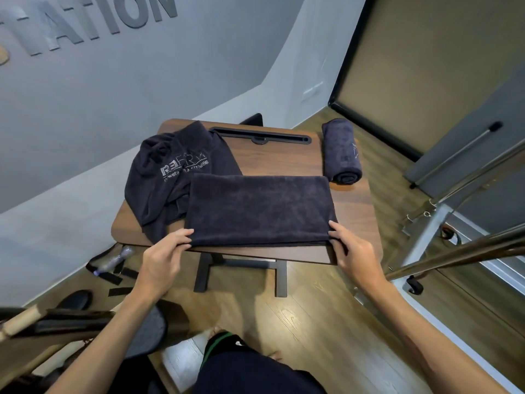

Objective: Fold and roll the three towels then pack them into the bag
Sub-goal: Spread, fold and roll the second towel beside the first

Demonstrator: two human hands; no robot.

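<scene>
Pinching both near corners of the folded towel [260, 209]: my left hand [164, 251] grips the near-left corner, my right hand [355, 251] the near-right. Head view: towel lies flat on the table [355, 211], spreading away from my grip, long axis left-right, both hands equally near. Rolled towel [341, 150] sits beyond the folded towel's far-right corner; unfolded towel [173, 172] bunched at its left, partly under it. Bag not identifiable.
</scene>
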